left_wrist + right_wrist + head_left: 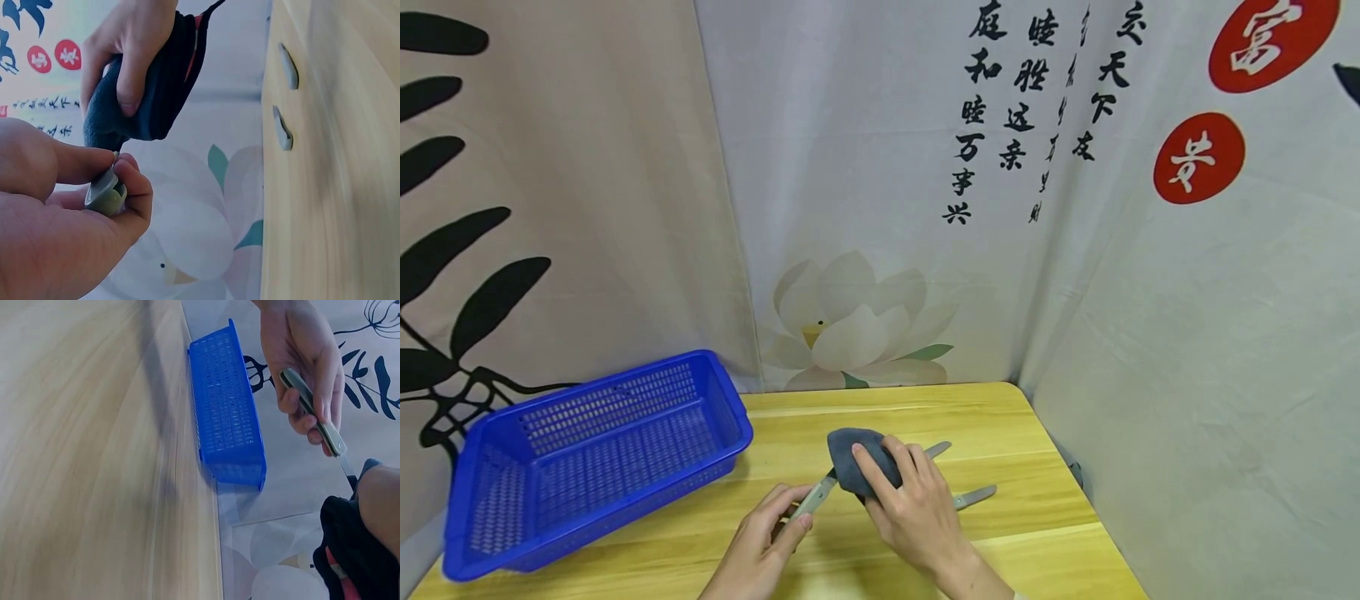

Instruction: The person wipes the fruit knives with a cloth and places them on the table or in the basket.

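Note:
My left hand [763, 533] grips the pale green handle of a folding knife [815, 497] between thumb and fingers. Its blade stands out of the handle and runs into a dark blue-grey cloth [844, 454]. The right hand [917, 512] holds this folded cloth around the blade, above the table; a red strip [199, 28] shows at its edge. In the right wrist view, a short bright stretch of blade [347, 467] lies between handle and cloth, and the rest is hidden. Two similar knives [976, 497] [289, 65] lie on the table beyond the right hand.
A blue perforated plastic basket [625, 504] stands at the left of the wooden table [790, 408]. Behind the table hangs a pale curtain [865, 183] with printed flowers and writing. Another curtain side [1210, 375] runs along the table's right edge.

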`<state>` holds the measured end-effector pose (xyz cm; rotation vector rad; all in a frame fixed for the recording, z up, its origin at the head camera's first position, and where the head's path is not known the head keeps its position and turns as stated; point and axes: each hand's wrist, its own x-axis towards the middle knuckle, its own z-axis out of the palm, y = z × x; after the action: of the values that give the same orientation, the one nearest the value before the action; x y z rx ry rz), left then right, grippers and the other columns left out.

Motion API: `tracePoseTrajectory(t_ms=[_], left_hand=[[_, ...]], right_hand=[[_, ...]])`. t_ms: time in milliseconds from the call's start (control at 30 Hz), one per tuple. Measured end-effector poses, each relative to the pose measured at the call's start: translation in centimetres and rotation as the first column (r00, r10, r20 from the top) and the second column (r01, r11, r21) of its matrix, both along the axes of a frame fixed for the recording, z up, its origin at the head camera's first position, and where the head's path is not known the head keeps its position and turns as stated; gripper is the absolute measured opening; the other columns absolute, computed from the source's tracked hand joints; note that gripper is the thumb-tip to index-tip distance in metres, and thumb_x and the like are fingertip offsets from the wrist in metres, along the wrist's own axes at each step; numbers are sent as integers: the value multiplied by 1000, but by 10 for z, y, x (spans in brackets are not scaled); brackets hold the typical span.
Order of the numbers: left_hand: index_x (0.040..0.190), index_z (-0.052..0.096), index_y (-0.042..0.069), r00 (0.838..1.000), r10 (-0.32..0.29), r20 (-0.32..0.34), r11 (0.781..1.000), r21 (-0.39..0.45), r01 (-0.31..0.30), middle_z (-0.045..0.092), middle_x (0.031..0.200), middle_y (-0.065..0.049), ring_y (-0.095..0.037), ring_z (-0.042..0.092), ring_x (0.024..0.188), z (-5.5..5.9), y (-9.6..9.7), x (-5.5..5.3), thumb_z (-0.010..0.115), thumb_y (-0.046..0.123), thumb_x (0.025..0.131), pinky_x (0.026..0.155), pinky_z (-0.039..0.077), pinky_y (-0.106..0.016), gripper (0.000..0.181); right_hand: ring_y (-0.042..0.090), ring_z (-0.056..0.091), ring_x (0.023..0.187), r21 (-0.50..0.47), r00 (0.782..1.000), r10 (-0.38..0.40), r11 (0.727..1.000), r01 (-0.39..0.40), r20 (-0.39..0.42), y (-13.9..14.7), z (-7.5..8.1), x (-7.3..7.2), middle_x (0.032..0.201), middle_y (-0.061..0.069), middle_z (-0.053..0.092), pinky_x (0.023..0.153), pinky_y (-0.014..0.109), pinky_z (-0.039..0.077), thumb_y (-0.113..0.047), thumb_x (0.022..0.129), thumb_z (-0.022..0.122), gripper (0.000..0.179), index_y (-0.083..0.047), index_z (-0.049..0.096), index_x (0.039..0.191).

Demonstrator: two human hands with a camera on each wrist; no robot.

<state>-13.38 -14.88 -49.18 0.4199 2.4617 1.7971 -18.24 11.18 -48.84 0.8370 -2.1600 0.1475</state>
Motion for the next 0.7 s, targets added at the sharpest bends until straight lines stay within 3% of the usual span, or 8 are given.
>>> tracePoseTrajectory(t_ms=[300, 367, 433, 500, 600, 667, 700], left_hand=[[148, 68, 3, 999, 43, -25, 999, -23, -43, 66, 117, -9, -2, 61, 90, -2, 0, 2, 65, 16, 116, 76, 58, -22, 35], [145, 71, 6, 995, 69, -75, 997, -25, -72, 67, 117, -7, 0, 60, 87, -4, 2, 2, 68, 12, 113, 72, 57, -22, 33], [141, 74, 7, 977, 99, -189, 993, -39, -108, 69, 115, -4, 2, 58, 85, -8, 3, 2, 70, 5, 110, 68, 55, -22, 31], [137, 77, 8, 930, 122, -347, 985, -74, -156, 71, 115, 1, 5, 59, 87, -13, 4, 1, 73, -1, 106, 66, 55, -22, 32], [134, 78, 9, 823, 127, -553, 958, -148, -247, 75, 118, 4, 6, 62, 93, -19, 2, -3, 77, -10, 100, 68, 58, -22, 39], [133, 78, 8, 753, 103, -650, 936, -193, -294, 78, 121, 3, 0, 70, 96, -22, -1, -6, 79, -14, 95, 72, 63, -24, 45], [134, 78, 7, 729, 89, -678, 926, -213, -311, 79, 121, 1, -4, 74, 97, -22, -2, -8, 81, -16, 93, 75, 65, -25, 47]], right_hand=[[27, 67, 103, -33, 1000, -27, 999, 28, 5, 10, -1, -7, 135, 20, 71, 83, 41, 66, -27, 84, 96, 81, -23, 65, 159], [28, 67, 103, -52, 999, -32, 998, 33, 24, 13, 0, -9, 136, 20, 70, 83, 41, 66, -25, 86, 95, 79, -23, 65, 159], [28, 66, 103, -77, 999, -32, 996, 35, 37, 16, 0, -10, 136, 21, 70, 82, 42, 66, -22, 86, 93, 78, -22, 66, 159], [28, 66, 102, -103, 999, -32, 994, 36, 43, 18, 0, -11, 136, 21, 70, 81, 43, 65, -20, 87, 91, 76, -22, 66, 158], [28, 66, 101, -131, 998, -31, 991, 37, 45, 22, 0, -12, 135, 21, 70, 80, 43, 65, -19, 87, 88, 74, -21, 67, 157], [28, 66, 101, -143, 999, -28, 989, 34, 47, 23, 0, -13, 135, 21, 70, 80, 43, 65, -18, 88, 87, 73, -21, 67, 157], [28, 66, 101, -148, 999, -26, 988, 33, 47, 24, 0, -12, 135, 21, 70, 80, 43, 65, -17, 88, 87, 73, -21, 67, 158]])
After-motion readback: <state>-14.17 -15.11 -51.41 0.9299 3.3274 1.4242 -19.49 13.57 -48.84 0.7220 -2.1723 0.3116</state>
